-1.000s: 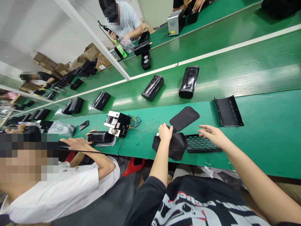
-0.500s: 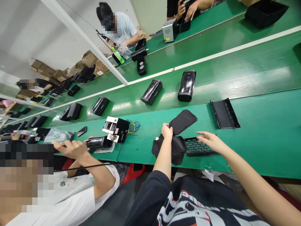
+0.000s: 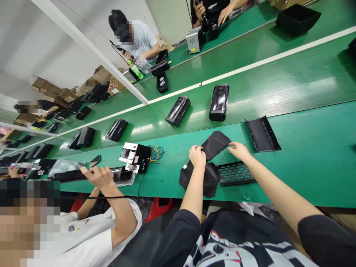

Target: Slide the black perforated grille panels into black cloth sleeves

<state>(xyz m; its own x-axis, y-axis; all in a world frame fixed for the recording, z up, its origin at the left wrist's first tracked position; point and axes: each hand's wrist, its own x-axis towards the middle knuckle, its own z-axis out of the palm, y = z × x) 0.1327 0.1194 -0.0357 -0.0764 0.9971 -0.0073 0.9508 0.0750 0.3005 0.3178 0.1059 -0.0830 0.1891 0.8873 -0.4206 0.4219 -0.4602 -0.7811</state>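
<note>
A small stack of black fabric sheets (image 3: 215,143) lies on the green bench (image 3: 306,170). My left hand (image 3: 197,155) pinches its near-left corner, fingers closed. My right hand (image 3: 238,150) rests its fingertips on the stack's right corner, fingers bent down on it. Below my left hand lies a crumpled black fabric piece (image 3: 204,178). A black perforated grille (image 3: 236,172) sits just to its right, under my right forearm.
A black ribbed panel (image 3: 262,134) lies to the right. Two black speaker bodies (image 3: 178,110) (image 3: 219,102) ride the conveyor beyond. At left a co-worker's hand (image 3: 98,176) holds a long black part beside a black-and-white box (image 3: 135,157) with coloured wires. Other people work across the line.
My right hand has left the grille and moved up-left onto the fabric stack. My left hand rose from the crumpled piece to the stack's corner. The co-worker's hand shifted right.
</note>
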